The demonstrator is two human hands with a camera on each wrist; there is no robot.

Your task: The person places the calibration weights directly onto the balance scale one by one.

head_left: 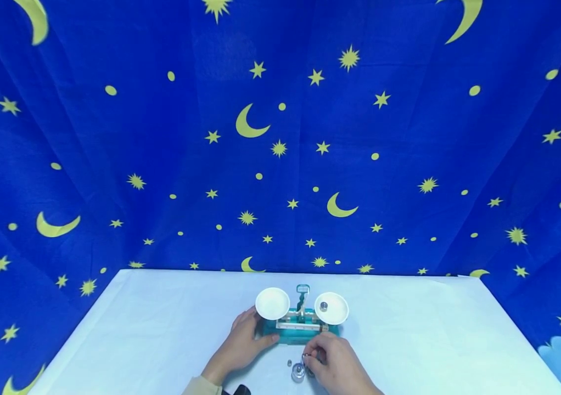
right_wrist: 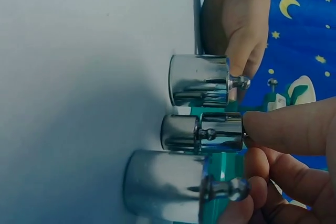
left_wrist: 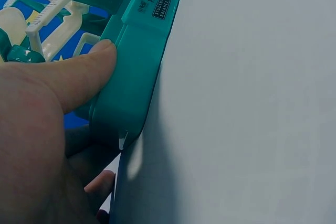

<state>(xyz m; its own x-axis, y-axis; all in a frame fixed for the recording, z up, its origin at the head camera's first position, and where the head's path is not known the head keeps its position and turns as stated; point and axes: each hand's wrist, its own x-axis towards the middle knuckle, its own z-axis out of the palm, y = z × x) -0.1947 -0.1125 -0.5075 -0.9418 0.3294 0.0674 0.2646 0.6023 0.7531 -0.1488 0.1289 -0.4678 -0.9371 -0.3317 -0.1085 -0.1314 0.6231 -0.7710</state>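
A green balance scale (head_left: 295, 336) with two white pans stands on the table, a small metal weight (head_left: 324, 306) lying in its right pan (head_left: 338, 317). My left hand (head_left: 246, 343) grips the left end of the scale's base (left_wrist: 134, 72), thumb on the front side and fingers partly hidden behind. In front of the scale, my right hand (head_left: 335, 362) pinches a small shiny weight (right_wrist: 223, 131) between thumb and fingers. Close around it are another small weight (right_wrist: 178, 132) and two larger knobbed weights, one nearer the camera (right_wrist: 165, 187) and one farther (right_wrist: 198, 81).
The scale stands near the middle of a white-covered table (head_left: 172, 307). A blue curtain (head_left: 300, 164) with yellow moons and stars hangs behind and at the sides. A black object (head_left: 242, 390) shows by the left wrist at the bottom edge.
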